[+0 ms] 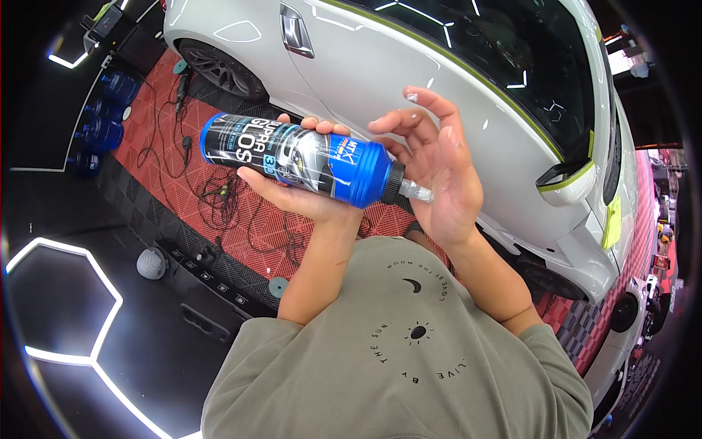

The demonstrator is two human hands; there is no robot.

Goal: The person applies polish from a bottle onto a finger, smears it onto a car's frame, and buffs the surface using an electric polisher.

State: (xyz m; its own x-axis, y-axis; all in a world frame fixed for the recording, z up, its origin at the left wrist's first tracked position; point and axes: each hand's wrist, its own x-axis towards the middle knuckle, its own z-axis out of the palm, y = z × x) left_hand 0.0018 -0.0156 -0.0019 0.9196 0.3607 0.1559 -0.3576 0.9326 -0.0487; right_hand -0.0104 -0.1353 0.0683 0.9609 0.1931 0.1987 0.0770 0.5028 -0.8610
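Observation:
A blue bottle (361, 172) with a black label reading "SUPRA GLOS" lies nearly sideways in my left hand (311, 201), fingers wrapped around its middle. Its black cap (393, 183) and clear nozzle (417, 191) point to the right, tilted slightly down. Beside the nozzle is my right hand (450, 179), palm turned toward the bottle and fingers apart, loosely bent. White residue shows on some of its fingertips. The nozzle tip overlaps the right palm in view; I cannot tell whether they touch.
A white car (351, 66) stands ahead, its side mirror (567, 179) jutting out at right. Cables (219, 197) lie on the red floor tiles (164, 121). Blue water jugs (100, 134) are at left, near a dark cabinet (157, 322). A yellow cloth (613, 223) is at the car's right end.

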